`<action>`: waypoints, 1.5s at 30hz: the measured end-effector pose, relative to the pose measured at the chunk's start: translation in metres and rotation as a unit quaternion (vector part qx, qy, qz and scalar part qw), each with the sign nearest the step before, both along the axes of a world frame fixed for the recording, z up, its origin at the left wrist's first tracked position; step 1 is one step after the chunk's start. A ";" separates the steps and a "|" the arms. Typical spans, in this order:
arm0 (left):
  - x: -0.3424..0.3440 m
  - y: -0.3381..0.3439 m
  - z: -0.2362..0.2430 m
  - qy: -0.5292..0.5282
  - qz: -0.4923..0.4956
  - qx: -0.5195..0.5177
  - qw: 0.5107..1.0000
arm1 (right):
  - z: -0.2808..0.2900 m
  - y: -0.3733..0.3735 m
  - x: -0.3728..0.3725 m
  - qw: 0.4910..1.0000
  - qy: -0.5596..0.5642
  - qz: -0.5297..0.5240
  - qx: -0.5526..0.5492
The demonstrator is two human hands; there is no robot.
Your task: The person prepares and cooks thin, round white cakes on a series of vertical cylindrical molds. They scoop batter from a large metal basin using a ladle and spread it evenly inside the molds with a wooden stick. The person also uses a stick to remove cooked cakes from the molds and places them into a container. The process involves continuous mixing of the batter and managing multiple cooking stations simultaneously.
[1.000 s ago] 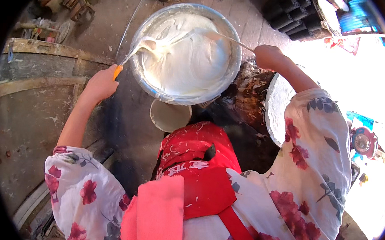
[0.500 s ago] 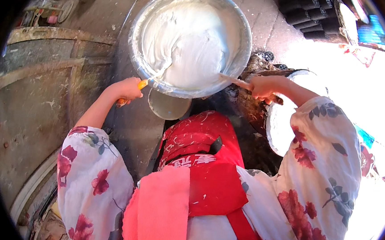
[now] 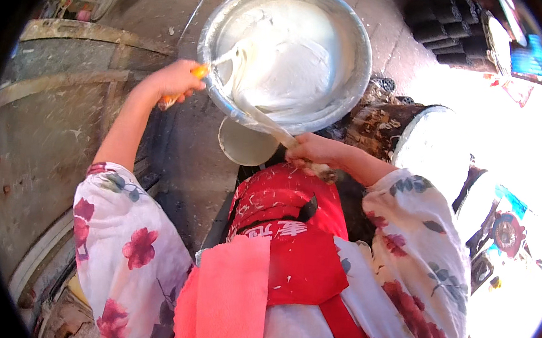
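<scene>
A wide metal basin (image 3: 361, 62) holds thick white batter (image 3: 295, 54). My left hand (image 3: 179, 82) grips an orange-handled tool (image 3: 199, 71) at the basin's left side; its pale end reaches into the batter, where strands cling to it. My right hand (image 3: 307, 149), just below the basin's lower rim, is closed round a long wooden paddle (image 3: 270, 123) that slants up-left into the batter. Under the basin stands a round pale container (image 3: 242, 143). Below my hands are a red apron (image 3: 282, 192) and a pink towel (image 3: 230, 298).
Wooden-framed boards (image 3: 53, 135) line the left. At the right are a brown log-like object (image 3: 374, 126), a white-coated round vessel (image 3: 424, 132) and a small red fan (image 3: 506, 232) in glare. Dark stacked cylinders (image 3: 438, 27) stand at the upper right; clutter (image 3: 75, 1) lies upper left.
My right hand has moved down and left, swinging the paddle into the basin's lower left. Over the last half second my left hand rose. The basin appears farther right in view.
</scene>
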State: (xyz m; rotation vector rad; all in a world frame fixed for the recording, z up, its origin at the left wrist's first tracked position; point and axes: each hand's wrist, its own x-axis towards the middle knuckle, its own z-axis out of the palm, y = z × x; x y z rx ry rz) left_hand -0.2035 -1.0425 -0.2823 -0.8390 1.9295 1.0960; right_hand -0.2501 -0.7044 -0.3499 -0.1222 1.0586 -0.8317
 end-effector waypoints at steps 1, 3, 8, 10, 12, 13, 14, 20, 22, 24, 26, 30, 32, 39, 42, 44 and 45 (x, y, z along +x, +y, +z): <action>-0.007 -0.005 0.008 0.022 0.004 -0.015 1.000 | 0.003 -0.018 0.001 0.998 -0.022 -0.058 0.007; -0.022 -0.008 0.032 0.058 -0.001 -0.041 0.998 | -0.004 -0.051 0.002 0.988 -0.048 -0.143 -0.040; -0.045 -0.016 0.080 0.112 -0.091 -0.157 0.977 | -0.009 -0.089 -0.074 0.973 0.096 -0.209 -0.033; -0.050 -0.023 0.072 0.091 -0.119 -0.183 0.972 | -0.006 -0.065 -0.107 0.976 0.146 -0.152 0.051; -0.052 -0.025 0.065 0.076 -0.138 -0.210 0.965 | 0.000 -0.026 -0.123 0.959 0.255 -0.082 0.090; -0.055 -0.022 0.062 0.073 -0.148 -0.223 0.961 | 0.004 -0.006 -0.131 0.935 0.335 -0.004 0.119; -0.053 -0.020 0.059 0.063 -0.151 -0.237 0.958 | 0.005 0.012 -0.137 0.898 0.408 0.082 0.141; -0.012 -0.005 0.000 0.026 -0.297 -0.346 0.889 | 0.034 0.085 -0.131 0.747 0.514 0.376 0.190; 0.015 0.010 -0.019 -0.001 -0.290 -0.301 0.908 | 0.050 0.079 -0.113 0.796 0.443 0.357 0.206; 0.030 0.037 -0.018 -0.092 -0.199 -0.219 0.951 | 0.049 0.068 -0.095 0.835 0.363 0.374 0.179; 0.059 0.047 -0.052 -0.107 -0.095 -0.150 0.978 | 0.032 0.064 -0.073 0.894 0.309 0.291 0.141; 0.084 0.071 -0.061 -0.118 0.184 0.135 0.966 | 0.000 0.043 -0.025 0.988 0.101 0.082 0.084; 0.085 0.075 -0.054 -0.119 0.316 0.235 0.911 | 0.004 0.020 -0.019 0.997 0.041 0.018 0.057; 0.057 0.028 -0.012 -0.038 0.492 0.379 0.783 | 0.019 -0.025 -0.074 0.986 -0.048 -0.159 -0.007; 0.024 0.010 0.016 0.049 0.449 0.396 0.799 | 0.020 -0.030 -0.123 0.978 0.013 -0.190 -0.087; -0.006 0.009 0.030 0.091 0.386 0.375 0.838 | 0.036 -0.029 -0.152 0.965 0.071 -0.236 -0.089; -0.031 0.015 0.038 0.108 0.322 0.337 0.878 | 0.034 -0.020 -0.167 0.958 0.095 -0.256 -0.084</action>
